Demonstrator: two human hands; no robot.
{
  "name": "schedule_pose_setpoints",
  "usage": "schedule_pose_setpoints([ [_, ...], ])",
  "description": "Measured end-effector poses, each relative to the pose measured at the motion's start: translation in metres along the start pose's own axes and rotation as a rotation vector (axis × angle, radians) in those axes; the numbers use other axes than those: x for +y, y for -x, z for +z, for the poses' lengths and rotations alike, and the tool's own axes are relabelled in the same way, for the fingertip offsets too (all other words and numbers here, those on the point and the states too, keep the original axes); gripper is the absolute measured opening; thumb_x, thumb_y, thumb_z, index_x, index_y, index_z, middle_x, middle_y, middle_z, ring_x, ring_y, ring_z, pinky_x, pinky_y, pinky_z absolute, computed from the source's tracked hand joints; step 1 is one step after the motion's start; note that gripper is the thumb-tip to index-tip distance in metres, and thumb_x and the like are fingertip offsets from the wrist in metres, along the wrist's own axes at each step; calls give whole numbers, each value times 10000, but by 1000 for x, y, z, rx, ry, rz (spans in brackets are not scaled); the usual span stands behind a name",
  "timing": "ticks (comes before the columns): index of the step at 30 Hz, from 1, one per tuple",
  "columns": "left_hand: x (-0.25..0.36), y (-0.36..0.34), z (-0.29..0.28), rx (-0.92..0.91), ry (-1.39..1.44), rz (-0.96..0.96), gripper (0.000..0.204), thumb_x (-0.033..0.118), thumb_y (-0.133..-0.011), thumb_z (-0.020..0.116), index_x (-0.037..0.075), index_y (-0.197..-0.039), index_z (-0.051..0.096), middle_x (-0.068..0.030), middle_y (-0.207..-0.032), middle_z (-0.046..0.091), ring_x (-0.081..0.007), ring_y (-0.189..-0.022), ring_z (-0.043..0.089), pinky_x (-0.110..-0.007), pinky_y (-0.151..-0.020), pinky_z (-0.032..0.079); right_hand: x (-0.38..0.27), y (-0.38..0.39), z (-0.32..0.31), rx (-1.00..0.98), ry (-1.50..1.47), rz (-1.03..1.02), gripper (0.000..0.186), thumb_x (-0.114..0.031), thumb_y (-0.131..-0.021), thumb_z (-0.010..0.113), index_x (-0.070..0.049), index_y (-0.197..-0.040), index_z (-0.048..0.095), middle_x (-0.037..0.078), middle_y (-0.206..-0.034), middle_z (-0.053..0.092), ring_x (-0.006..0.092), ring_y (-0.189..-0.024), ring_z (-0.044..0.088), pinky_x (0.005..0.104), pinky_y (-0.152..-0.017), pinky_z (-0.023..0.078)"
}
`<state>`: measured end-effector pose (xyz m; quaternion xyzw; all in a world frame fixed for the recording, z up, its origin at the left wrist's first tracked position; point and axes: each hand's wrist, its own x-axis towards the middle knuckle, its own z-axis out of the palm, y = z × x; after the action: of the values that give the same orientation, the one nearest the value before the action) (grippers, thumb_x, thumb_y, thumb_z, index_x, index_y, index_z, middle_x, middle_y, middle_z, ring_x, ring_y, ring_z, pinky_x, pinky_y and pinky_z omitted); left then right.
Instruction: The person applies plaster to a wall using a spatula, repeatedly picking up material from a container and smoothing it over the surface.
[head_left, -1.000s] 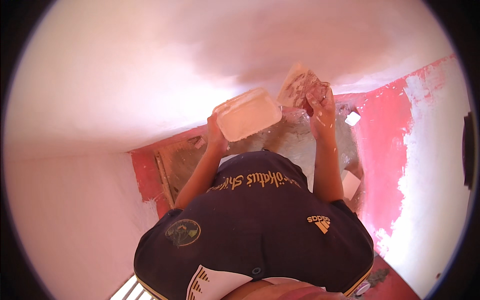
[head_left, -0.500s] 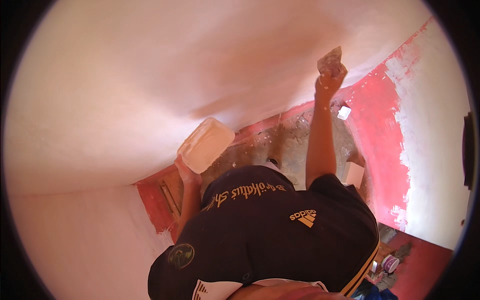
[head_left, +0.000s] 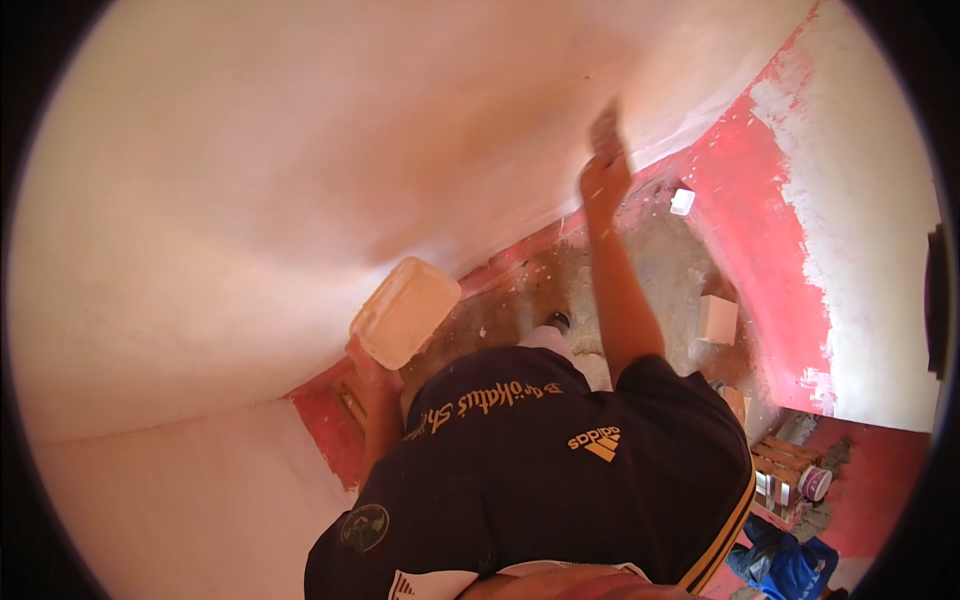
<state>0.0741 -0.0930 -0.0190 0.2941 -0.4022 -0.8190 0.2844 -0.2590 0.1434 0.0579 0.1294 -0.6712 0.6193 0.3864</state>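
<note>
Tray [head_left: 408, 312]: pale, rectangular, round-cornered; held out before the torso, just beside the wall at its lower part; contact with the wall cannot be confirmed; tilt appears slight; best kept level and close under the work, so that drips land in it.
Left hand [head_left: 377, 372]: grips the tray at its near left corner; finger spread is mostly hidden beneath; a firmer hold further under the base would, in judgement, resist tipping.
Right hand [head_left: 606, 186]: arm stretched forward; fingers closed around a flat tool [head_left: 606, 132]; exact finger placing too blurred to tell.
Flat tool: extends beyond the fist toward the wall; edge blurred, contact not verifiable; a low, steady blade angle with even pressure would be advisable, since a steep edge could leave ridges.
Wall [head_left: 250, 200]: pale, smooth-looking, shadowed about the middle; long overlapping strokes are judged suitable.
Floor [head_left: 675, 265]: bears a small white container [head_left: 682, 202] and a pale box [head_left: 717, 320]; footing deserves care near both.
</note>
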Motion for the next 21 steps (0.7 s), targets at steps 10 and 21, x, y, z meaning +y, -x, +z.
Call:
schedule_pose_setpoints([
  [10,-15,-20,-11,-113,-53,-87,552,418,-1027,270,16,-1357,458,-120,-1325,556,-248,-1224,538,-392,-1043,428,-31,106,64,-365,147,276,439,-161,-996,411,-13,-1407,459,205,-1226,629,365,-1117,619,405,-921,508],
  [21,-5,-14,-8,83,55,-66,456,337,-1025,362,13,-1304,518,-99,-1240,603,-222,-1144,593,-348,-987,487,83,-54,-22,93,340,164,411,-153,-948,440,-37,-1316,579,100,-735,633,169,-599,477,346,-579,437],
])
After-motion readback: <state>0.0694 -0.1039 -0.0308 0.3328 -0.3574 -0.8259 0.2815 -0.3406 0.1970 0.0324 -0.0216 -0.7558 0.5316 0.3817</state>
